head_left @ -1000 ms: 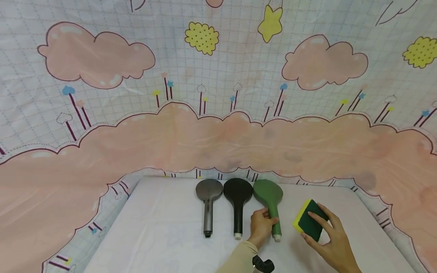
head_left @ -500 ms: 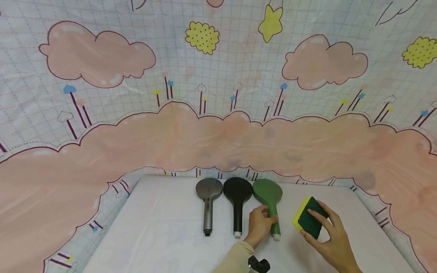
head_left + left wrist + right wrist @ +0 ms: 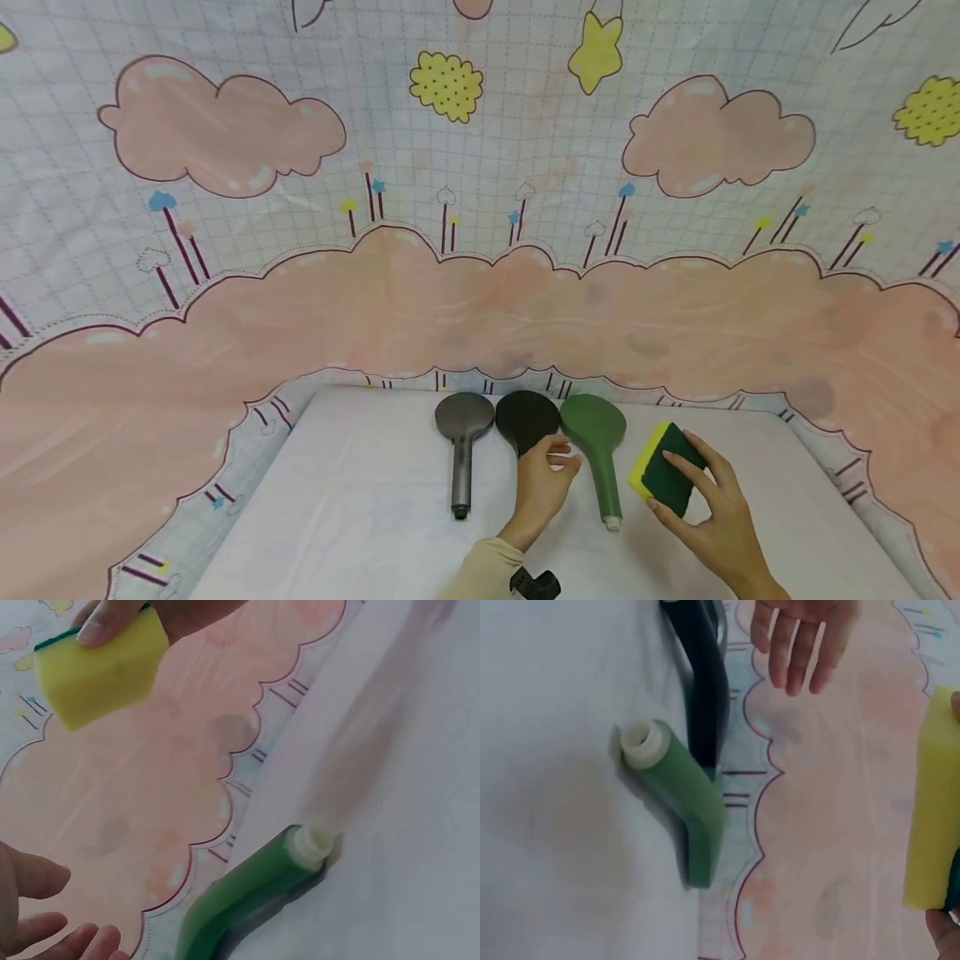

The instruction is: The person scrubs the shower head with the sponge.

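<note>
In the head view three shower heads lie side by side on a white table (image 3: 360, 500), handles pointing toward the person: a grey head (image 3: 463, 442), a black head (image 3: 525, 419) and a green head (image 3: 597, 450). The left hand (image 3: 543, 487) hovers over the black head's handle, between the grey and green ones, its fingers loosely spread and holding nothing; whether it touches the black handle cannot be told. The right hand (image 3: 712, 517) grips a sponge (image 3: 666, 472), yellow on one face and dark green on the other, just right of the green head, lifted off the table with fingers laid across the dark face. A cartoon cloud-print cloth (image 3: 480, 208) hangs behind the table. In the left wrist view the green head's (image 3: 247, 892) handle lies on the white surface with its pale threaded end up and right; the sponge's (image 3: 101, 664) yellow side shows at top left, pinched by the right hand's fingertips (image 3: 97, 626), and the left hand's fingers (image 3: 37, 907) show relaxed and apart at lower left, clear of the handle. In the right wrist view the green head (image 3: 682, 795) rests on the table with the black head (image 3: 705, 682) close beside it, the left hand (image 3: 802, 634) hangs above with straight, spread fingers, and the sponge (image 3: 930, 802) fills the right edge, held by the right hand.
</note>
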The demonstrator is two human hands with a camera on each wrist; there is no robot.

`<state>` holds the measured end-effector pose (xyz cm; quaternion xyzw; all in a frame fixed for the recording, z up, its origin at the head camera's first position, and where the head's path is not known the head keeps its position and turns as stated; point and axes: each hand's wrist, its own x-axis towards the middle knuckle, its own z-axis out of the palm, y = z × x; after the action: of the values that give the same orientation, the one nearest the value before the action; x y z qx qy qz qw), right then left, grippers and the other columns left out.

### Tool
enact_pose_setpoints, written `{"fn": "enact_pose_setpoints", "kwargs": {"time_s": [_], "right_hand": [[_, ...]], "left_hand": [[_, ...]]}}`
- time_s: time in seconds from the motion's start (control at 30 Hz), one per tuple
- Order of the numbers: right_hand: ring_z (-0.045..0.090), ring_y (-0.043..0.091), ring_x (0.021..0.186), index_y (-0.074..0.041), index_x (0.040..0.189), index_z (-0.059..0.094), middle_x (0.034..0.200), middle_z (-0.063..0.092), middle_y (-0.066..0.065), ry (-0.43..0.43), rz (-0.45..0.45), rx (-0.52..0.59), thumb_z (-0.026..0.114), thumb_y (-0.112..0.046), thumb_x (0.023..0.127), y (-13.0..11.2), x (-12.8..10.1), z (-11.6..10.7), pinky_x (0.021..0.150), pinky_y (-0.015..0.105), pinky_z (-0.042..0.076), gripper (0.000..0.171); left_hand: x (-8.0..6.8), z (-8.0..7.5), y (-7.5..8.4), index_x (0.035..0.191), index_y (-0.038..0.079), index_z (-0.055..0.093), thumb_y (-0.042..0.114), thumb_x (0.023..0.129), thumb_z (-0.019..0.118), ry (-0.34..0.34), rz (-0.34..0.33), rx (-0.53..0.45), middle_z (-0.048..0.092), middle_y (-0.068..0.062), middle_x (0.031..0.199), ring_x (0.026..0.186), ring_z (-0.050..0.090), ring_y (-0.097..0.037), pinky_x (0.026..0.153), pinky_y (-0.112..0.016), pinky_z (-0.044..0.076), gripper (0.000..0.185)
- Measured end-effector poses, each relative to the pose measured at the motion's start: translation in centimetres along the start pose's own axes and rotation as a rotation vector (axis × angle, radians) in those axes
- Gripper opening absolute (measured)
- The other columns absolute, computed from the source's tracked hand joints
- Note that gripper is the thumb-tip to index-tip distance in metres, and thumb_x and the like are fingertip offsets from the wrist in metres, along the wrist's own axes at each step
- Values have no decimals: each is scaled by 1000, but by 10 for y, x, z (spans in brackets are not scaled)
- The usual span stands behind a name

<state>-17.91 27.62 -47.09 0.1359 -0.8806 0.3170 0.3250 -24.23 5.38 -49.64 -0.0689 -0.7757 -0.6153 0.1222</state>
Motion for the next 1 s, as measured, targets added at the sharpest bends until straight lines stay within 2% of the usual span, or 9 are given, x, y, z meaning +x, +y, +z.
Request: {"fn": "enact_pose_setpoints", "kwargs": {"time_s": [0.1, 0.2, 0.27, 0.43, 0.63, 0.77, 0.87, 1.0], "right_hand": [[35, 10, 136, -21, 125, 67, 151, 42, 13, 2, -25, 33, 93, -15, 61, -5, 3, 8, 92, -3, 25, 69], [31, 1, 136, -20, 124, 67, 150, 43, 14, 9, -51, 53, 93, -13, 59, -9, 6, 15, 93, -3, 26, 70], [33, 4, 136, -21, 124, 67, 149, 43, 15, 8, -55, 48, 93, -14, 59, -11, 8, 18, 93, -3, 25, 70], [37, 17, 135, -23, 125, 66, 150, 42, 13, -24, -47, 44, 93, -18, 62, -16, 9, 27, 93, -2, 25, 69], [32, 3, 137, -23, 126, 66, 150, 43, 13, -35, -59, 71, 93, -17, 62, -16, 7, 38, 95, -2, 26, 70], [30, 0, 137, -24, 126, 65, 150, 43, 13, -40, -69, 85, 93, -18, 62, -17, 7, 43, 96, -2, 25, 70], [35, 7, 137, -25, 126, 65, 150, 43, 12, -51, -64, 80, 93, -20, 63, -18, 6, 46, 96, -1, 27, 70], [42, 26, 132, -27, 127, 65, 151, 42, 10, -77, -41, 51, 93, -24, 64, -20, 7, 48, 96, 5, 32, 69]], "left_hand": [[0, -14, 1, 106, 10, 70, 12, 84, 75, 33, 11, 12, 73, -5, 97, 83, 72, -14, 71, -21, 52, 23], [-1, -27, 0, 108, 11, 70, 14, 85, 75, 25, 6, 44, 73, -2, 98, 84, 72, -13, 74, -24, 52, 24], [-3, -34, -2, 109, 11, 69, 15, 86, 74, 14, 5, 69, 72, -2, 101, 86, 71, -13, 76, -26, 53, 24], [-4, -51, -13, 111, 9, 68, 16, 86, 73, 12, -6, 114, 71, -10, 106, 92, 71, -20, 79, -33, 55, 27], [-5, -62, -27, 119, 2, 62, 16, 86, 73, -27, -36, 180, 69, -17, 115, 102, 68, -31, 87, -41, 54, 38], [-7, -66, -34, 127, -1, 58, 19, 85, 74, -68, -56, 253, 68, -21, 118, 105, 67, -34, 88, -47, 54, 49], [-7, -66, -39, 133, -2, 54, 24, 83, 76, -92, -78, 303, 68, -22, 116, 105, 67, -35, 87, -48, 53, 60], [-7, -66, -44, 138, -4, 50, 26, 81, 77, -136, -104, 331, 68, -24, 114, 103, 67, -35, 87, -49, 52, 70]]}}
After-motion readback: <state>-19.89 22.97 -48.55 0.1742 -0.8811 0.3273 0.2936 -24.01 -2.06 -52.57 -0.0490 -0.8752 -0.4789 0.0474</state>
